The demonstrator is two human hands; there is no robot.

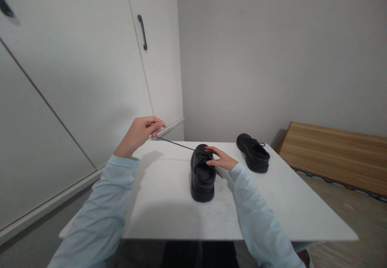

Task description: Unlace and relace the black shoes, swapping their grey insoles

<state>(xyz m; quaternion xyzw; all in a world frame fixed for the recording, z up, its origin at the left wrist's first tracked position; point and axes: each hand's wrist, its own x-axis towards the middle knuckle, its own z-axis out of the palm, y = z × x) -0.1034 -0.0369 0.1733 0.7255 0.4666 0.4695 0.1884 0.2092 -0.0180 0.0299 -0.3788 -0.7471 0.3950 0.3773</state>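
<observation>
Grey-white wall (281, 50), plain, fills the back and right. White cabinet (75, 58) takes up the left side, thin dark seams between its doors. White table (287, 211) in front of the person, smooth top, far edge near the wall, near edge running across the lower part of the view. Wood-grain board (335, 155) to the right, beyond the table, leaning near the wall. Light blue sleeves: left sleeve (99, 203) comes up over the table's left side, right sleeve (260, 215) crosses the near edge from the lower right. Near black shoe (202, 191) sits sole down around the middle of the tabletop, toe away from the person, heel toward them. Second black shoe (256, 159) stands by the far right corner, well apart from the first, toe angled away to the left, laces on. Left hand (142, 133) is raised left of the near shoe, fingertips pinching a black lace (178, 144). Right hand (222, 159) is at the near shoe's lacing, thumb and fingers spread apart; exact contact can't be told. Black handle (142, 32) on a cabinet door. Lace runs straight and taut from left fingertips to shoe; loose lace end (220, 174) sticks out on its right side.
</observation>
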